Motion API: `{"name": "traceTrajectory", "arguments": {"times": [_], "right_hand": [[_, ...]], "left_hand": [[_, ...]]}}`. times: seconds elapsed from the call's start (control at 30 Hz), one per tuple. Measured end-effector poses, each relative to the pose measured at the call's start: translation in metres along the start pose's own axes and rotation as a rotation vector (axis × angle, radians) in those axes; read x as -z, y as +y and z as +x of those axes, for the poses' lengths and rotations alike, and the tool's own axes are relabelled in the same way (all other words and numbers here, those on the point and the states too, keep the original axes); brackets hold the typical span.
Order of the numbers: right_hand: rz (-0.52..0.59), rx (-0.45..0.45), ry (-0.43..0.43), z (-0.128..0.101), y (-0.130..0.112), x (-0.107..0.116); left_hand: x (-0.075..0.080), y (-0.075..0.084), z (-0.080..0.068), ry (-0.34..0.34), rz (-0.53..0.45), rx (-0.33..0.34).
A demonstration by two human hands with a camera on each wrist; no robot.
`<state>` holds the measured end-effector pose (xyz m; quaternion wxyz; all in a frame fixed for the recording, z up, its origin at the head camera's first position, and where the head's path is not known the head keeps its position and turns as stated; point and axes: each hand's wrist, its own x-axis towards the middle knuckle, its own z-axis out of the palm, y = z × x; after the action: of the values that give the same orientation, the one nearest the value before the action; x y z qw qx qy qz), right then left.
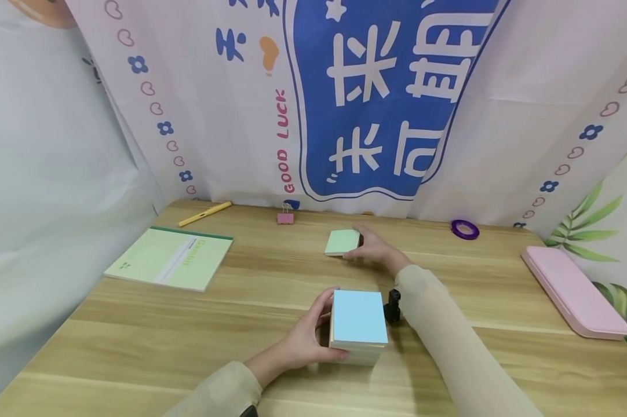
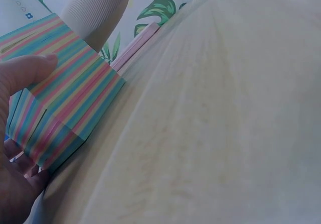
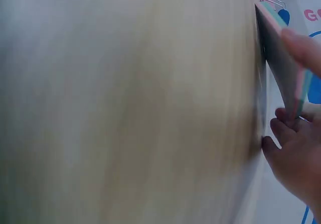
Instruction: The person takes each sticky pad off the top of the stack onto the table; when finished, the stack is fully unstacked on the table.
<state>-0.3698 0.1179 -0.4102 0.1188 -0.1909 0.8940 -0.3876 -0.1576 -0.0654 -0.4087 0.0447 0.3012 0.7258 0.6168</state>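
Observation:
A tall stack of square sticky notes point(image 1: 359, 317), blue on top, stands on the wooden table near the front. My left hand point(image 1: 304, 340) grips it from the left, thumb on the near side and fingers at the far side. In the left wrist view the sides of the stack point(image 2: 83, 91) show stripes of pink, yellow, green and blue. Farther back, my right hand point(image 1: 374, 250) pinches a thin pad of sticky notes point(image 1: 342, 241), pale green on top, by its right side. The right wrist view shows this pad point(image 3: 282, 58) tilted off the table, its dark underside visible.
A green notebook point(image 1: 170, 259) lies at the left, with a yellow pen point(image 1: 205, 214) behind it. Along the back are a pink binder clip point(image 1: 285, 218) and a purple tape roll point(image 1: 465, 230). A pink case point(image 1: 574, 291) lies near the right edge. A printed cloth point(image 1: 230, 133) hangs behind the table.

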Motion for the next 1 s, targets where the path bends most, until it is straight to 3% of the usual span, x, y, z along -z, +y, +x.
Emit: {"name": "traceTrajectory", "arguments": {"times": [0.1, 0.2, 0.4, 0.57, 0.87, 1.0], "right_hand": [[-0.065, -0.008, -0.026, -0.001, 0.0, -0.001], [-0.101, -0.015, -0.028, -0.002, 0.0, -0.002], [-0.087, -0.009, -0.013, -0.008, -0.004, 0.002], [0.078, 0.052, -0.001, -0.025, -0.016, 0.007], [0.377, 0.251, -0.098, -0.084, -0.041, 0.015], [0.407, 0.347, -0.15, -0.116, -0.055, 0.019]], "left_hand": [[0.0, 0.01, -0.001, -0.004, -0.009, 0.013], [0.0, 0.01, 0.0, -0.011, -0.012, 0.017], [0.0, -0.009, 0.002, -0.003, -0.002, 0.014], [0.001, -0.018, 0.002, 0.0, 0.004, 0.022], [-0.001, -0.019, 0.0, 0.005, -0.004, 0.032], [-0.002, -0.021, 0.001, 0.01, 0.023, 0.001]]}}
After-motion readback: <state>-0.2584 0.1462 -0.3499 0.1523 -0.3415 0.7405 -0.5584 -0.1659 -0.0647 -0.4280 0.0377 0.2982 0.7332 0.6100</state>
